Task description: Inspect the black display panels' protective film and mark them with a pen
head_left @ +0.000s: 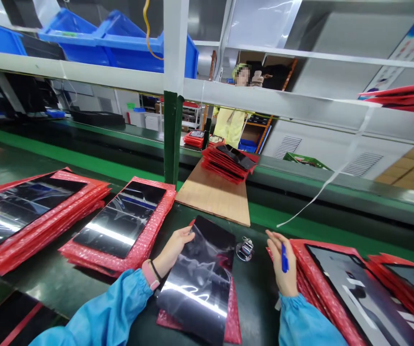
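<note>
My left hand [174,250] grips the left edge of a glossy black panel [199,278], tilting it up off a red bubble-wrap sheet [232,312] on the dark bench. My right hand [282,266] holds a blue pen [284,259] between its fingers and hovers just right of the panel, beside a stack of black panels on red bubble wrap [340,288]. A small metal clip-like object [244,250] lies between my hands.
Two stacks of panels in red wrap [120,226] [30,211] lie to the left. A wooden board [216,194] bridges to the green conveyor [300,226], carrying another red stack [228,163]. A person in yellow [230,122] works beyond. Blue bins [116,41] sit overhead.
</note>
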Available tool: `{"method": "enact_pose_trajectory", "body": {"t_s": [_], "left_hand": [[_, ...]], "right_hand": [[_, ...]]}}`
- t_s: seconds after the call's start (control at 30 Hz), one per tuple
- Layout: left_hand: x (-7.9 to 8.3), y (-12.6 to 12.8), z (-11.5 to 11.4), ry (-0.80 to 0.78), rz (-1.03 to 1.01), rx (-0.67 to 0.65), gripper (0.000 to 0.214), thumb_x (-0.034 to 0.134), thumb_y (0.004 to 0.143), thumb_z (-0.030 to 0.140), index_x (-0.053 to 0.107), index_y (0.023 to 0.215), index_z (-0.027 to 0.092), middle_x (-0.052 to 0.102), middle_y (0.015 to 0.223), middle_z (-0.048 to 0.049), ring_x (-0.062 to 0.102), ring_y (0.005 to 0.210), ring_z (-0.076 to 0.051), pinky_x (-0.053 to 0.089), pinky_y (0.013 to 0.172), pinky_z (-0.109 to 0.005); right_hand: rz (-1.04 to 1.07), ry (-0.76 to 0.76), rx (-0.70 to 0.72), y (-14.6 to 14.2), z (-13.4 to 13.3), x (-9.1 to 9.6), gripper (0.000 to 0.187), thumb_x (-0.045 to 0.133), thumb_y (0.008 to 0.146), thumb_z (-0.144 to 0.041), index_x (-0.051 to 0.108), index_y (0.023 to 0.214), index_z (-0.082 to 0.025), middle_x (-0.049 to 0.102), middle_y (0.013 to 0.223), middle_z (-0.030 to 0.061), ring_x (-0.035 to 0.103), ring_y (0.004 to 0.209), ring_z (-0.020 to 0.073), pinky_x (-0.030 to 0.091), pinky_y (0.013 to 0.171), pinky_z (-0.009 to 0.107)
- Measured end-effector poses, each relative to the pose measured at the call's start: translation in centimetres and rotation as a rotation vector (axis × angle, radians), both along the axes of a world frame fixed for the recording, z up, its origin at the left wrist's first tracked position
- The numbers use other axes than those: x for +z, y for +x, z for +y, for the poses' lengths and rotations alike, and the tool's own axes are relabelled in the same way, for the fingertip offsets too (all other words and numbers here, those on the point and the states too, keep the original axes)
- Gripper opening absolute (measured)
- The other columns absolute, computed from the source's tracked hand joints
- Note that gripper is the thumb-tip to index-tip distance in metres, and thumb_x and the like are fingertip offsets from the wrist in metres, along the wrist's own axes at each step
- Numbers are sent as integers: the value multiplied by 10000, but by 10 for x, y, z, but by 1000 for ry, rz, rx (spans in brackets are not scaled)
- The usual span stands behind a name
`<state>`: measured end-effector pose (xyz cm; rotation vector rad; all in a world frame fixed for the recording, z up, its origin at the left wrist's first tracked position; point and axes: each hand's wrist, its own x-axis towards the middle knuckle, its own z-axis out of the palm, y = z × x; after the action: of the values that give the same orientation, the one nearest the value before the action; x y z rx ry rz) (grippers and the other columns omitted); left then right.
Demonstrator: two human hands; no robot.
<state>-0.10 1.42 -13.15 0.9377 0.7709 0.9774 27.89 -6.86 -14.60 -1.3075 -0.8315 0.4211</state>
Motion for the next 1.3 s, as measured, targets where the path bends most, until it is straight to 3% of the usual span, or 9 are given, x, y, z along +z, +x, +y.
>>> {"method": "enact_pose_trajectory", "body": {"t_s": [0.2, 0.4, 0.5, 0.63, 0.73, 0.87, 1.0, 1.17, 1.3], "left_hand": [[-30, 2, 4, 0, -3, 43, 449, 856, 530, 341, 763, 913, 126, 761, 980, -129, 598, 1157, -335, 344, 1076, -448], [-30, -5, 4, 6, -77, 71, 497, 824, 595, 388, 739, 1013, 135, 742, 1062, -136, 653, 1061, -309, 428, 997, -420], [-25, -16, 4, 5, -74, 127, 483, 812, 613, 406, 732, 1005, 137, 742, 1060, -124, 648, 1062, -296, 428, 987, -398], [-27, -23, -4, -15, 5, 187, 404, 793, 649, 392, 727, 946, 124, 750, 995, -125, 636, 1075, -299, 392, 1014, -403], [-31, -16, -11, -11, 60, 191, 362, 770, 667, 349, 718, 947, 126, 738, 1019, -139, 615, 1117, -312, 387, 1025, -415], [-30, -9, -14, 25, 138, 212, 412, 786, 593, 211, 701, 992, 154, 660, 1209, -130, 464, 1303, -313, 309, 1104, -385], [-25, -26, -18, -28, 213, 240, 449, 796, 531, 134, 691, 965, 182, 506, 1392, -121, 249, 1428, -329, 193, 1161, -385], [-14, -42, -27, -205, 149, 122, 366, 785, 631, 245, 650, 955, 142, 635, 1181, -198, 621, 1081, -301, 447, 940, -455], [2, -27, -29, -205, 71, -28, 317, 845, 567, 265, 679, 788, 109, 729, 867, -171, 695, 851, -311, 508, 807, -422]], "right_hand": [[56, -171, 245, -8, 14, -23, 429, 727, 717, -519, 661, 1021, -224, 741, 1054, 84, 656, 1076, 305, 465, 986, 470], [96, -184, 268, -8, 25, -32, 410, 740, 683, -546, 660, 907, -212, 765, 925, 92, 702, 972, 322, 530, 892, 470], [44, -142, 208, -8, 21, -30, 432, 729, 697, -534, 636, 951, -197, 747, 1014, 112, 693, 999, 319, 515, 919, 485], [-107, -28, 64, -26, 0, -20, 450, 686, 768, -456, 567, 1106, -185, 601, 1317, 137, 527, 1267, 286, 331, 1111, 489], [-223, -41, 129, -56, -20, -19, 302, 630, 835, -359, 597, 1099, -217, 608, 1319, 111, 559, 1233, 264, 342, 1110, 476], [-313, -140, 277, -92, -38, -35, 256, 644, 815, -321, 657, 1061, -252, 662, 1247, 102, 626, 1144, 309, 459, 1010, 512], [-387, -216, 271, -101, -41, -54, 245, 641, 783, -347, 671, 1009, -258, 612, 1323, 111, 515, 1272, 359, 403, 1048, 573], [-186, -177, 291, -98, -36, -74, 287, 673, 751, -347, 630, 1017, -249, 583, 1356, 130, 504, 1285, 338, 366, 1077, 551], [-25, -113, 345, -101, -34, -83, 294, 703, 736, -349, 614, 1001, -260, 608, 1330, 120, 529, 1264, 320, 355, 1085, 534]]}}
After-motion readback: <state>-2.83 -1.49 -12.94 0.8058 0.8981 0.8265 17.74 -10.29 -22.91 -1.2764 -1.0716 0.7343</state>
